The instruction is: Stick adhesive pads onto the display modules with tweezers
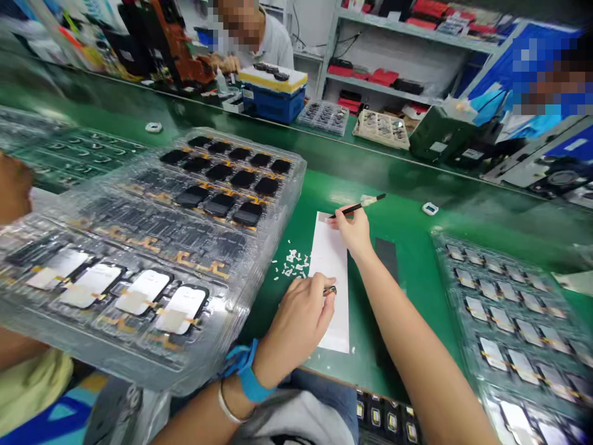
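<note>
Green bench (319,191) lies under the work, with metal shelves (403,23) beyond at one o'clock. The left hand (299,315) has its grip pinched around a small dark piece (330,290), too hidden to identify. The right hand's (356,232) grip holds a slim black tool (354,209) like a pen, tip at the far end of a white paper strip (337,259); contact is unclear. That strip lies on the bench beneath both hands. It should be light, limp and easily creased, best held by its long edges; the tool looks stiff and light, suited to a low shaft hold. From the strip, white scraps (291,255) sit just beside at nine o'clock, a dark strip (386,259) at three, stacked clear trays (139,364) farther out at nine, more trays (472,349) at four, and a co-worker (275,40) at eleven.
</note>
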A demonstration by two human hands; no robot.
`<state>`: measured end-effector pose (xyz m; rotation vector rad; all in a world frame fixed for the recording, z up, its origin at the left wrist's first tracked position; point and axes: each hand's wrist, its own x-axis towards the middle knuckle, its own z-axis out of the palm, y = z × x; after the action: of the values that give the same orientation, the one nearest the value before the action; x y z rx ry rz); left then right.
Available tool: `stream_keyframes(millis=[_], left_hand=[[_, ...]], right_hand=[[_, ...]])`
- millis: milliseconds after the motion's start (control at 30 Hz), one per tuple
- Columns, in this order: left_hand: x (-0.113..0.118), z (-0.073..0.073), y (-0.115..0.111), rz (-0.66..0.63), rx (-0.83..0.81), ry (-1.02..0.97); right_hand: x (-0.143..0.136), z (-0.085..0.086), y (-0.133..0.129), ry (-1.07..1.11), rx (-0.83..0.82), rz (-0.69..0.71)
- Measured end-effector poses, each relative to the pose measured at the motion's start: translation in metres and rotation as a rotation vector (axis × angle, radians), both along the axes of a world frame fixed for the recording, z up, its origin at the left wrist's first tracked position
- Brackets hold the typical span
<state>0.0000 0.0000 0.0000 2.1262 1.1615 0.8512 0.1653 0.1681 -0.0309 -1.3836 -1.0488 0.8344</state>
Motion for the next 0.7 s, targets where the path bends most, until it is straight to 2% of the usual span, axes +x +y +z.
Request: stream_keyframes(millis=[200, 467, 700], left_hand=[[-0.0003, 0.0009, 0.0033, 0.01, 0.025, 0.083], [-0.0005, -0.0004, 0.0019, 0.004, 0.034, 0.072], [0.0003, -0.0017, 0.0045, 0.002, 0.034, 0.058]], right_hand=[[-0.0029, -0.0036, 0.009, 0.018, -0.03, 0.011], [-0.0014, 0.0014, 0.0078, 0.059, -0.052, 0.046], [0.0043, -0.002, 0.0062, 0.08, -0.027, -0.011]])
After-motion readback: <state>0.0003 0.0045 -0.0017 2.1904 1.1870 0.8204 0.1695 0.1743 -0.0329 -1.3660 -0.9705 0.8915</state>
